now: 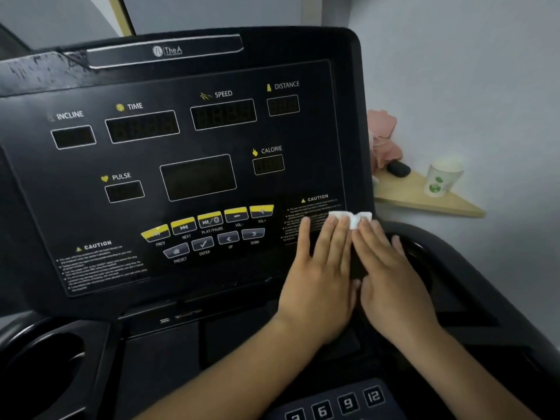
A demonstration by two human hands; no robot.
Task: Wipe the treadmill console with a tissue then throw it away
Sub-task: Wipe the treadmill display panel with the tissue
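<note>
The black treadmill console (pixel 188 165) fills the view, with display windows and yellow buttons. A white tissue (pixel 353 219) lies pressed on the console's lower right corner, over the right caution label. My left hand (pixel 318 268) and my right hand (pixel 391 274) lie flat side by side on the panel. Fingertips of both hands rest on the tissue, and most of it is hidden under them.
A wooden corner shelf (pixel 424 198) on the wall to the right carries a paper cup (pixel 442 178), a small black object (pixel 398 168) and pink items (pixel 383 137). A cup holder (pixel 42 368) sits at the lower left. Numbered speed keys (pixel 348 403) lie at the bottom.
</note>
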